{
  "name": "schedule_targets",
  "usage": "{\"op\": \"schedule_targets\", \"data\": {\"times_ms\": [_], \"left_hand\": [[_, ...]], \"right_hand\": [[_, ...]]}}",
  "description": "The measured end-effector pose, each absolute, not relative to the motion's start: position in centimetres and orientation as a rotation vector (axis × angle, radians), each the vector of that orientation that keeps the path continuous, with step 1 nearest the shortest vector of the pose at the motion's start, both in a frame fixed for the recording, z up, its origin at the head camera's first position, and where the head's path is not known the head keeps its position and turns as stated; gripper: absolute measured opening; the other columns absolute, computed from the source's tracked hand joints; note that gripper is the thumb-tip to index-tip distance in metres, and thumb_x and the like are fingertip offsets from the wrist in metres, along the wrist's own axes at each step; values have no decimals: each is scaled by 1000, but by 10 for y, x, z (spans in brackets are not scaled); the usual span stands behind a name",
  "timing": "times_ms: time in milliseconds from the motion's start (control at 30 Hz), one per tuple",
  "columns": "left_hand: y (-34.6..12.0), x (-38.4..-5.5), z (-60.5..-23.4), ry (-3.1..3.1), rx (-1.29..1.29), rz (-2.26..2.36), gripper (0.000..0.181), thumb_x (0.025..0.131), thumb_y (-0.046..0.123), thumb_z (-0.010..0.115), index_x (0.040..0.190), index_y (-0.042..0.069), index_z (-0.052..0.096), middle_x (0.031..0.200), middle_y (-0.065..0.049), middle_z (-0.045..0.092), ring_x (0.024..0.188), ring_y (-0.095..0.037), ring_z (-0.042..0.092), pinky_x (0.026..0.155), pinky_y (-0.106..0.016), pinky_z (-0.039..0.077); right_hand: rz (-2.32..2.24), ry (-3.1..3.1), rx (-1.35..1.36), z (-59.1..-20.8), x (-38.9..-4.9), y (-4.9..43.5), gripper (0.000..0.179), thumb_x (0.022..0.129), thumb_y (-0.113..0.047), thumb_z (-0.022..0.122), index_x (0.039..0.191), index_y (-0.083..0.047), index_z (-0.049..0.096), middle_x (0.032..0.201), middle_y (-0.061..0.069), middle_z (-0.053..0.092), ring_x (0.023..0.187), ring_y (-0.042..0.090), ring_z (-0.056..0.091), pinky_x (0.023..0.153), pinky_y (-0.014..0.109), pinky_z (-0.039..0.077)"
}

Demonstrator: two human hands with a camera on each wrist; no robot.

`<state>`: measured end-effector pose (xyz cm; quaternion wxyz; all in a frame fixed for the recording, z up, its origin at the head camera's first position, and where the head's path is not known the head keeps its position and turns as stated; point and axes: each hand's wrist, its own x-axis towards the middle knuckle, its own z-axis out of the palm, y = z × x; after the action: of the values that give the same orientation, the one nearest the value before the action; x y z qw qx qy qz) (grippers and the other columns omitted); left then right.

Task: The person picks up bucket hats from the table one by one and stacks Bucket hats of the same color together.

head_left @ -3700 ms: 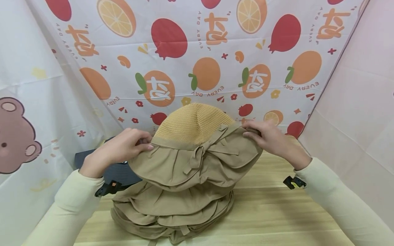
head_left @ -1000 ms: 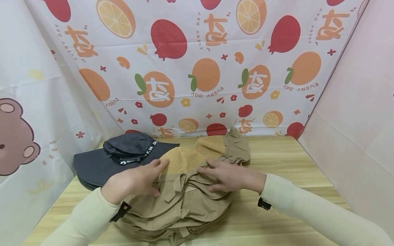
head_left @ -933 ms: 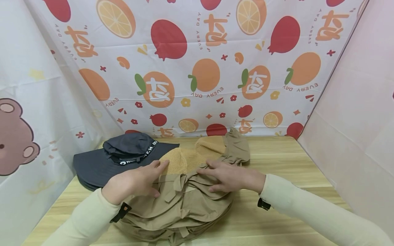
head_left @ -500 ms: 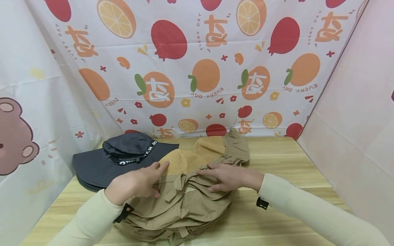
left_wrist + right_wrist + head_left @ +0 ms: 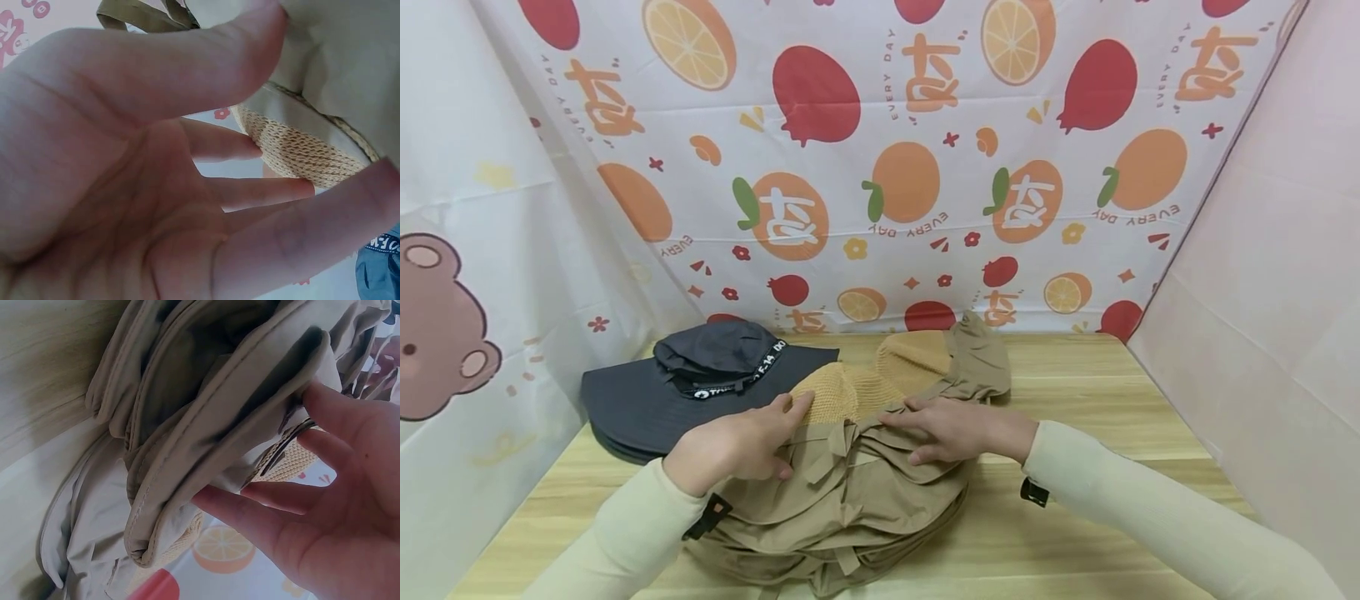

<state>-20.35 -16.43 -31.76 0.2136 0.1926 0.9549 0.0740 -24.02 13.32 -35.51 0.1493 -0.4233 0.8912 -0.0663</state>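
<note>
Several khaki sun hats with woven straw crowns lie stacked in the head view, the top sun hat (image 5: 842, 479) showing a fabric bow and wide ruffled brim. On its left side rests my left hand (image 5: 737, 446), fingers spread near the crown. My right hand (image 5: 955, 429) touches the brim on the right, its fingers fairly straight. In the left wrist view the fingers (image 5: 275, 250) reach loosely beside the straw weave. The right wrist view has fingertips against the folded brim edges (image 5: 206, 437). How many hats are beneath cannot be told.
Dark bucket-style hats (image 5: 700, 375) with a lettered band lie stacked at the back left of the wooden table (image 5: 1075, 517). Behind the khaki stack another straw-crowned hat (image 5: 977, 358) lies tipped, brim to the right. A fruit-print curtain (image 5: 880, 108) closes off the back.
The khaki sun hat, earlier held up by its brim in both hands, now lies on the stack and the fingers have loosened. Over the last second the hands have barely moved.
</note>
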Motion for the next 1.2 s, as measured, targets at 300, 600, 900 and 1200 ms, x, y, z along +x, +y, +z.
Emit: {"op": "schedule_targets", "data": {"times_ms": [300, 600, 900, 1200], "left_hand": [[-163, -203, -321, 2659, 515, 226, 94, 94, 18, 77, 165, 5, 17, 166, -32, 19, 144, -49, 44, 105, -60, 46], [-165, -206, -324, 2650, 501, 247, 95, 93, 18, 77, 166, 6, 16, 167, -32, 15, 147, -49, 39, 108, -60, 44], [-168, -209, -322, 2637, 512, 256, 96, 93, 20, 77, 166, 6, 16, 168, -34, 13, 150, -49, 34, 112, -60, 41], [-167, -211, -323, 2644, 483, 268, 98, 93, 18, 77, 166, 7, 12, 169, -31, 11, 149, -49, 35, 111, -61, 42]], "right_hand": [[-149, 2627, -1203, -359, -242, 129, 67, 101, -30, 68, 160, -21, 40, 158, 36, 37, 146, 44, 46, 114, 49, 46], [-149, 2611, -1176, -360, -246, 126, 67, 100, -27, 69, 160, -20, 40, 159, 35, 35, 148, 44, 43, 116, 49, 44], [-155, 2581, -1127, -358, -249, 125, 69, 99, -30, 69, 161, -23, 38, 162, 33, 32, 151, 43, 37, 121, 51, 39], [-184, 2571, -1085, -358, -253, 126, 69, 100, -30, 68, 161, -26, 38, 164, 31, 30, 153, 43, 34, 121, 53, 37]]}}
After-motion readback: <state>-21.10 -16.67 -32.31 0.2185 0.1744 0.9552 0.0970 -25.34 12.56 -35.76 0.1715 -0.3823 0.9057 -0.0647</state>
